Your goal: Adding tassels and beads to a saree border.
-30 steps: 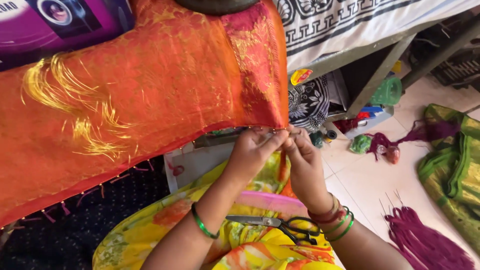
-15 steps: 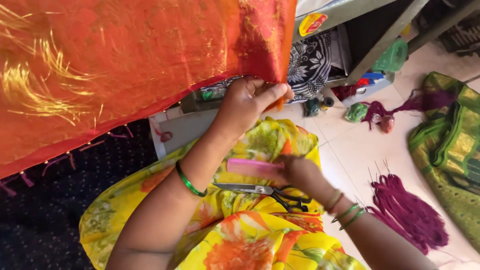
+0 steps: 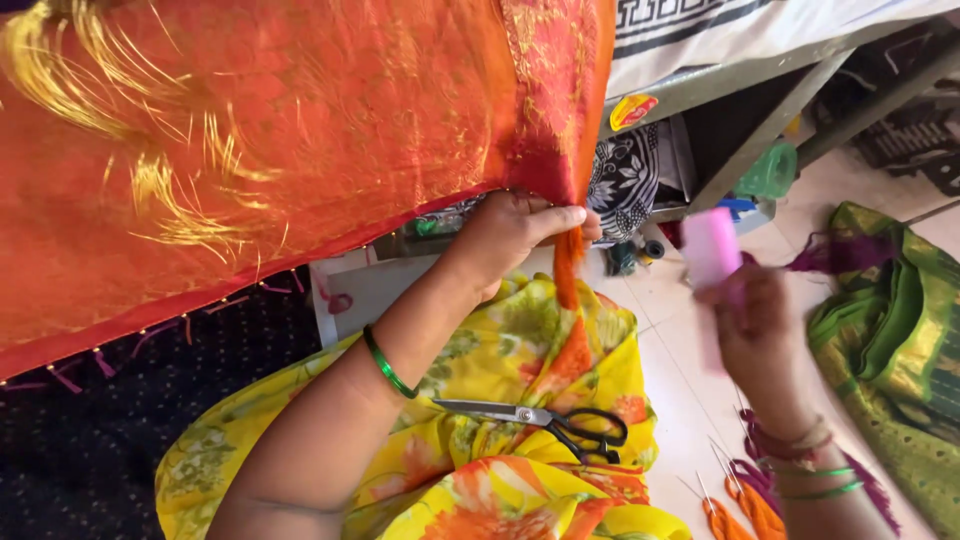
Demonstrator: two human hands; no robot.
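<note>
Head view: orange silk cloth [image 3: 300, 150], thin, gold-threaded, hung in soft folds above the left hand [image 3: 515, 235]. Left grip was pressed together, pinching the cloth's lower corner edge, with an orange tassel [image 3: 568, 268] dangling just below the fingers; forearm raised, green bangle [image 3: 388, 365] at the wrist. Right hand [image 3: 755, 325], blurred, was closed around a flat pink comb-like piece [image 3: 710, 245], lifted to the right, well apart from the cloth. Steel scissors [image 3: 545, 420] with black handles lay on the yellow floral lap below the left grip.
</note>
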